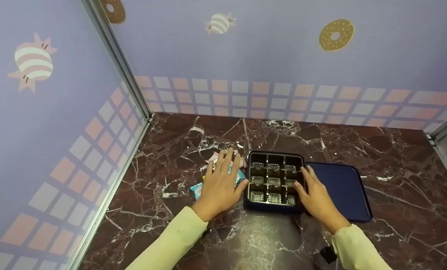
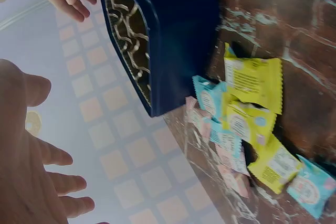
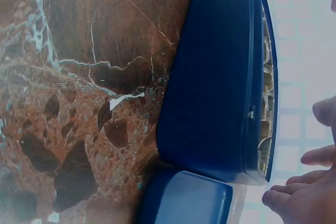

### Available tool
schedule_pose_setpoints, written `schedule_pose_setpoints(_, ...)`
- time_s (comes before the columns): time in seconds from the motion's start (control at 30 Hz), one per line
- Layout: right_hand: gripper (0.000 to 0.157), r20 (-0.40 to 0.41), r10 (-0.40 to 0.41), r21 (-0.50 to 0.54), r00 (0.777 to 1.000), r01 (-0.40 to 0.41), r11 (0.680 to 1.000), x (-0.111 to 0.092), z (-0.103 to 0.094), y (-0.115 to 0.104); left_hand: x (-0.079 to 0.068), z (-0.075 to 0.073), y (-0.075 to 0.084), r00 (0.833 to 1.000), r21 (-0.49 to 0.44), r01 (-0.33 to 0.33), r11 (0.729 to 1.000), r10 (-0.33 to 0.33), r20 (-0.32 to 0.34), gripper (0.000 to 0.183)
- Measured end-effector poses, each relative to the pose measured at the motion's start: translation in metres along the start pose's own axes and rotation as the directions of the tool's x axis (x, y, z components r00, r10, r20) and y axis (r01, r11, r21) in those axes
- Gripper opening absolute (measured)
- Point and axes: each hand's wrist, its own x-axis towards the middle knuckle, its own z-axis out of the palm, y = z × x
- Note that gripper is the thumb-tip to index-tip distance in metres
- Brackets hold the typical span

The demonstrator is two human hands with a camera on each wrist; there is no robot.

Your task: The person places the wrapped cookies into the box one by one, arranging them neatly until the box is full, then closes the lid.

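Left hand (image 1: 221, 187) above packets (image 2: 242, 124), right hand (image 1: 317, 197) near box (image 3: 215, 87); both hands' fingers extended, empty; lid (image 1: 343, 191) alongside, presumably leaving compartments (image 1: 273, 181) accessible.

Pale lavender wall panels (image 1: 276, 60) printed with striped sweets (image 1: 33, 62), speckled brown doughnuts (image 1: 325, 35) and pink-and-white squares (image 1: 200, 97) meet at silver metal corner posts (image 1: 118, 56) behind a dark red-brown, white-veined marble-patterned surface (image 1: 403, 180) bearing a pale glare (image 1: 261, 236) nearby.

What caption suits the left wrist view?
Yellow, blue and pink wrapped packets beside a compartmented navy box, left hand nearby.
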Motion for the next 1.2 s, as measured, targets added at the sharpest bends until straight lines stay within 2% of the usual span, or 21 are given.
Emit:
schedule_pose_setpoints(0.23,0.054,-0.013,0.003,0.028,1.000,-0.003,1.000,0.002,0.004,0.006,-0.011,0.007,-0.013,1.000,-0.010,0.020,1.000,-0.020,-0.024,0.071)
schedule_pose_setpoints(0.33,0.053,-0.013,-0.008,0.028,1.000,0.009,1.000,0.003,0.006,0.009,-0.014,0.009,-0.017,0.999,-0.021,0.037,0.999,-0.037,-0.010,0.072)
schedule_pose_setpoints(0.57,0.051,-0.068,-0.066,0.024,0.995,0.068,0.997,0.004,0.010,0.014,-0.019,0.011,-0.025,0.997,-0.033,0.072,0.997,-0.071,0.011,0.071)
schedule_pose_setpoints(1.2,0.056,-0.094,-0.078,0.021,0.992,0.081,0.997,0.006,0.014,0.024,-0.028,0.026,-0.036,0.995,-0.054,0.102,0.993,-0.101,0.025,0.068)
